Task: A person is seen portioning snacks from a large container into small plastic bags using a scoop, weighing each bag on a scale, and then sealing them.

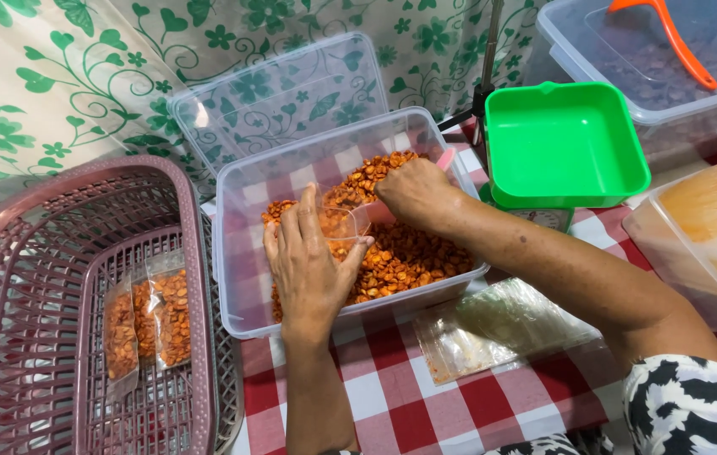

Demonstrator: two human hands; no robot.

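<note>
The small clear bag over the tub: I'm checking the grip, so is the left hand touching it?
Touching. The head view shows the left hand with its fingers wrapped around the small clear bag, holding it over the clear tub.

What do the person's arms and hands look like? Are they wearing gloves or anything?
No gloves. The left hand and right hand are both bare, and so are the forearms. I can't see any rings, watch or bracelets. The only clothing in view is a black-and-white patterned sleeve high up on the right arm, with a bit of the same fabric at the bottom edge.
</note>
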